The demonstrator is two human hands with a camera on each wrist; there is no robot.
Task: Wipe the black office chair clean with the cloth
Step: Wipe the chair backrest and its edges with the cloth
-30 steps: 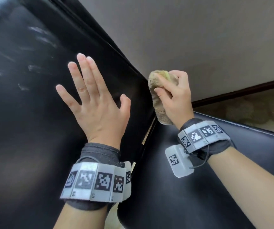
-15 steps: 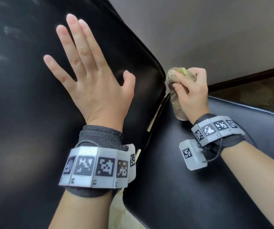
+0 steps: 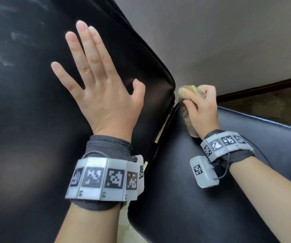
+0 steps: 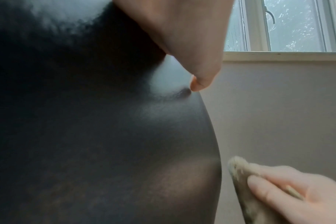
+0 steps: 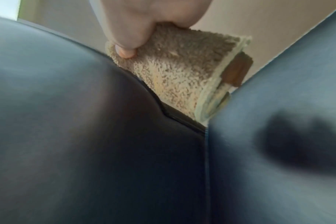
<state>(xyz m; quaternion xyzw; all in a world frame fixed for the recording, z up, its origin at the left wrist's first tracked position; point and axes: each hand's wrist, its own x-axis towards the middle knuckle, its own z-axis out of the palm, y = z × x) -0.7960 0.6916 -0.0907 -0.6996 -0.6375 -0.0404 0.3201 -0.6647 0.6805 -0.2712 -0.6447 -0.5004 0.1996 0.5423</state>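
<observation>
Fingers [image 3: 191,100] of my right hand [image 3: 201,111] curl round the folded tan terry cloth [image 5: 175,72], wedging it into the gap beside the glossy black leather chair backrest [image 3: 27,120]. My left hand [image 3: 99,88] lies spread flat on that backrest, apparently bracing it.

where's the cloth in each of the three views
Head: cloth right of centre, gripped by the right hand at the gap between the chair's two black pads.
Left wrist: bottom right, beside the pad's edge.
Right wrist: upper centre, wedged into the gap.
Shared landmark: the right hand gripping it.
</observation>
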